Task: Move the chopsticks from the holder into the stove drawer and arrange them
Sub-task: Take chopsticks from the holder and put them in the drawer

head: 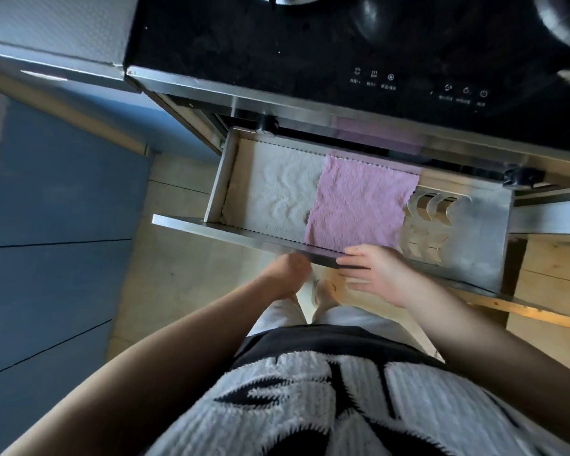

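Note:
The steel stove drawer [224, 230] stands pulled out below the black cooktop [310, 44]. A white cloth [277, 189] and a pink cloth [359, 205] line its bottom. At the drawer's right is a metal insert with curved slots [441, 218]. My left hand [288, 268] is at the front edge of the drawer, fingers curled under its lip. My right hand [372, 273] is beside it with the thumb over the front edge and the fingers stretched out below. No chopsticks and no holder are in view.
A blue cabinet door [63, 192] fills the left side, under a steel counter edge [46, 64]. Touch controls [372, 80] run along the cooktop's front. Below the drawer I see a wooden floor [178, 274], my legs and feet.

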Motion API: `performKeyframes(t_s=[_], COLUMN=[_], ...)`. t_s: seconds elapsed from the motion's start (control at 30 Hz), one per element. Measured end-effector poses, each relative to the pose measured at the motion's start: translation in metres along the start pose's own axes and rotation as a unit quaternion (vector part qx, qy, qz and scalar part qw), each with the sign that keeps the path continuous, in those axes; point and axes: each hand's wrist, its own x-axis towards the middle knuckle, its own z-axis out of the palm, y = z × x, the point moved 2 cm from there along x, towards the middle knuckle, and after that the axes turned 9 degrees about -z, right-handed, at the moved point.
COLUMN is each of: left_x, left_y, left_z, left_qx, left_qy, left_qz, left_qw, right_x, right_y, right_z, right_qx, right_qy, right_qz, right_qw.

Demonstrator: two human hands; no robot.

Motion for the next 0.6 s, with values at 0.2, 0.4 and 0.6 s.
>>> performKeyframes(t_s=[0.2,0.4,0.6], left_x=[-0.044,-0.083,-0.122], left_y=[0.011,-0.01,-0.066], left_z=[-0.029,-0.043,-0.058], left_qx=[0.064,0.054,0.016], left_qy=[0.231,0.405,0.46], left_qz=[0.056,0.055,0.005], left_qw=[0.969,0.911,0.888], right_x=[-0.024,-0.048,-0.072], right_y=[-0.057,-0.084,-0.087], right_z=[0.02,0.058,0.118], right_qx=[-0.412,-0.64,-0.724], right_qy=[0.02,0.019,-0.009], right_qz=[-0.273,-0.436,-0.503], right_qw=[0.869,0.632,0.473])
